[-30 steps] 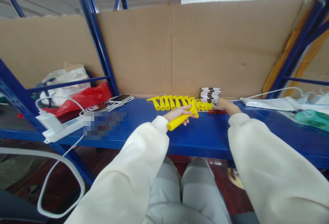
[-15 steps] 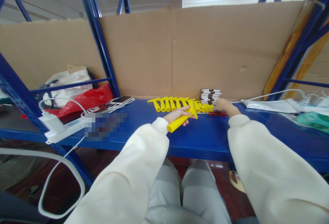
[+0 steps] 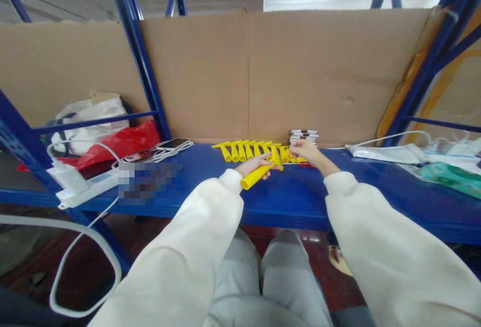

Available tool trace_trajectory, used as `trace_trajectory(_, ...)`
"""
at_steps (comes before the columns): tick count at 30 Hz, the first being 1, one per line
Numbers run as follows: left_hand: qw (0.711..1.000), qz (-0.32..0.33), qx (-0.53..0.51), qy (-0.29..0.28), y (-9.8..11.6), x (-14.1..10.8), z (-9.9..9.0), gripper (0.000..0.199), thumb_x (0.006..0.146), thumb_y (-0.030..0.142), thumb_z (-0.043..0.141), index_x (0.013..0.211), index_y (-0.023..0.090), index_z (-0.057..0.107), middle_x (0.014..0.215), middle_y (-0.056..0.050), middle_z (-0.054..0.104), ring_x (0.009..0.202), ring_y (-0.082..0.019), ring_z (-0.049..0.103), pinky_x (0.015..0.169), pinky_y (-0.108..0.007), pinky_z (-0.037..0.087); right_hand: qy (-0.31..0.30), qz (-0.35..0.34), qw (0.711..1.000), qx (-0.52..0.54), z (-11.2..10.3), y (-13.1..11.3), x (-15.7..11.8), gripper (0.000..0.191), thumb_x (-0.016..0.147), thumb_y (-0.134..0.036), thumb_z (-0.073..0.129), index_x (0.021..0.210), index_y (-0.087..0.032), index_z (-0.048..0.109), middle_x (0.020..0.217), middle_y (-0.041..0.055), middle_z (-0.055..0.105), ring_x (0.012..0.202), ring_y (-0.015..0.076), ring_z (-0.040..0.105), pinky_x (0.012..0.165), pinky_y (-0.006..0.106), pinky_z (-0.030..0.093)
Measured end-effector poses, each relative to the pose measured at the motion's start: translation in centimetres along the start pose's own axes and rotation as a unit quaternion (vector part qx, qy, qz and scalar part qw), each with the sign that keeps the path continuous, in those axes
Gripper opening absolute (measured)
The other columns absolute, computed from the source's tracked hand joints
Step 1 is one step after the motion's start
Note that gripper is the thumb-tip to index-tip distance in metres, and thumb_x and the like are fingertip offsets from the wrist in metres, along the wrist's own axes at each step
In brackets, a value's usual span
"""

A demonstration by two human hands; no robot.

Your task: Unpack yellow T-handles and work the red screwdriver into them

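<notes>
My left hand (image 3: 254,165) is wrapped round a yellow plastic T-shaped tool (image 3: 256,176), which looks like a scraper with a round hollow handle and a flat wide head. The handle points toward me and the head points up to the right. My right hand (image 3: 306,151) is just right of that head, its fingertips pinched together; whatever they hold is too small to make out. Behind my hands a row of similar yellow tools (image 3: 242,151) lies along the back. Small yellow pieces (image 3: 299,159) and a red-handled tool (image 3: 308,165) are partly hidden by my right hand.
A stack of white and brown packets (image 3: 303,133) stands against the cardboard panel (image 3: 203,76). To the left are a phone (image 3: 175,143), cables, a power strip (image 3: 90,187) and a red bag (image 3: 124,144). White packaging (image 3: 391,153) and a green pack (image 3: 451,177) lie right on the blue shelf (image 3: 293,207).
My right hand has moved left, from beside the small yellow pieces and the red-handled tool to close by the held tool's head. My left hand keeps its hold. The view has shifted slightly.
</notes>
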State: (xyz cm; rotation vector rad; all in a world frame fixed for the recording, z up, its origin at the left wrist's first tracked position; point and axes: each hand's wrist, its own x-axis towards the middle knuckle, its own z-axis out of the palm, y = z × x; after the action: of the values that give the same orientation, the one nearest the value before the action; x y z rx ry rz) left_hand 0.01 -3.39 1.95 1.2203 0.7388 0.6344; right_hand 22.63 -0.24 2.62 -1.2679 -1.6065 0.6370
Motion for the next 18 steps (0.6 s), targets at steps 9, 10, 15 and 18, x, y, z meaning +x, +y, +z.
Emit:
trace_trajectory(9, 1.0, -0.002, 0.004, 0.009, 0.2, -0.2, 0.2, 0.081, 0.093, 0.007, 0.049, 0.164, 0.021, 0.014, 0.114, -0.016, 0.075, 0.047, -0.01, 0.059, 0.044, -0.021, 0.048, -0.053, 0.036, 0.998, 0.017, 1.4, -0.1, -1.4, 0.019, 0.065, -0.006, 0.062, 0.055, -0.019, 0.054, 0.047, -0.004, 0.057, 0.044, 0.0086, 0.052, 0.052, 0.019, 0.046)
trace_trajectory(10, 1.0, -0.003, 0.004, 0.012, 0.2, -0.3, 0.3, 0.081, 0.093, 0.007, 0.049, 0.165, 0.021, 0.014, 0.113, -0.015, 0.075, 0.047, -0.01, 0.058, 0.044, -0.021, 0.048, -0.059, 0.034, 0.998, 0.003, 1.4, 0.0, -1.5, 0.019, 0.065, -0.005, 0.061, 0.055, -0.019, 0.054, 0.047, -0.0044, 0.056, 0.044, 0.0084, 0.051, 0.052, 0.019, 0.045)
trace_trajectory(15, 1.0, -0.002, 0.01, 0.022, 0.3, -0.5, 0.6, 0.081, 0.092, 0.007, 0.049, 0.164, 0.021, 0.015, 0.114, -0.016, 0.075, 0.046, -0.009, 0.057, 0.043, -0.021, 0.047, -0.073, 0.008, 0.996, -0.056, 1.1, 0.8, -1.1, 0.015, 0.066, -0.007, 0.06, 0.057, -0.019, 0.057, 0.046, -0.0038, 0.058, 0.044, 0.009, 0.052, 0.048, 0.018, 0.042)
trace_trajectory(18, 1.0, 0.001, 0.013, 0.028, 0.3, -0.6, 0.6, 0.081, 0.092, 0.006, 0.05, 0.164, 0.02, 0.016, 0.115, -0.016, 0.075, 0.046, -0.01, 0.058, 0.044, -0.022, 0.047, -0.083, -0.001, 0.994, -0.077, 1.0, 1.3, -0.8, 0.013, 0.069, -0.008, 0.061, 0.061, -0.019, 0.06, 0.046, -0.0043, 0.057, 0.043, 0.0094, 0.053, 0.048, 0.018, 0.044)
